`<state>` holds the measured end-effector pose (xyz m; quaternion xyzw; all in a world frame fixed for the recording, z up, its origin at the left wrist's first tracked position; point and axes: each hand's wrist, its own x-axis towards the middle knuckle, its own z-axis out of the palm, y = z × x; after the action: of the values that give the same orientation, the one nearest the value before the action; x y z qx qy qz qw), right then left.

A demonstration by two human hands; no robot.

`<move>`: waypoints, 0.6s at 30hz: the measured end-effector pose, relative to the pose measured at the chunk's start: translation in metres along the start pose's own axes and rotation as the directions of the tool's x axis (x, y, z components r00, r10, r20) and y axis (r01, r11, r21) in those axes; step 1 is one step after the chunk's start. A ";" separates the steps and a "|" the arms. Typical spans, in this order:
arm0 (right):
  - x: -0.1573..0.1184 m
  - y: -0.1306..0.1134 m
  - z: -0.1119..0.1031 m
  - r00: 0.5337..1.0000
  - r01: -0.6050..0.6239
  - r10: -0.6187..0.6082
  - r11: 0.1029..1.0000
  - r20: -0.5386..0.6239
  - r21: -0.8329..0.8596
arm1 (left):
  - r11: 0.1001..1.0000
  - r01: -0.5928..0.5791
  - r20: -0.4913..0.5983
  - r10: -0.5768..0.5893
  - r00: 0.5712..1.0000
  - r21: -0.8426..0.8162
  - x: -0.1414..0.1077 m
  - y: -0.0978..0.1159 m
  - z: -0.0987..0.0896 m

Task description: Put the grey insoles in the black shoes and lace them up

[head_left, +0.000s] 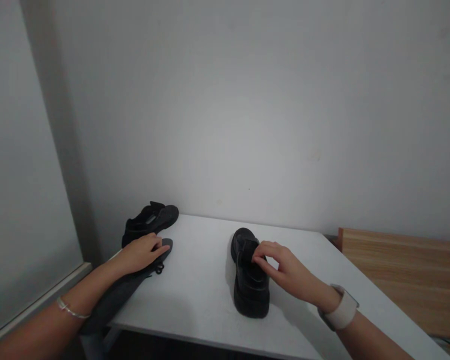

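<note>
On the white table stands a black shoe, its toe pointing toward the wall. My right hand pinches the shoe's raised tongue between thumb and fingers. To the left, my left hand is closed over a dark grey flat piece with a rounded end; the hand hides most of it. Beneath my left forearm lies a dark grey soft cloth bag with a black cord, hanging past the table's near edge. Behind my left hand sits a second black shoe with its tongue lifted.
The white table stands against a pale wall. A wood-grain board is beyond its right edge. At the left is a white panel with a ledge along its bottom.
</note>
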<state>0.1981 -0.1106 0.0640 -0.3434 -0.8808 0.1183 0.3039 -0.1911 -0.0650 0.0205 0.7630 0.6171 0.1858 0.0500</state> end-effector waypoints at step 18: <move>0.027 -0.028 -0.012 0.903 0.007 0.118 0.957 0.414 -0.289 | 0.811 -0.577 0.036 0.582 0.812 -0.093 0.041 0.204 0.035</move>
<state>0.1744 -0.1133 0.0972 -0.3742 -0.9233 0.0716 0.0481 0.0157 -0.0682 0.0596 0.9176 0.3457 0.1921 0.0400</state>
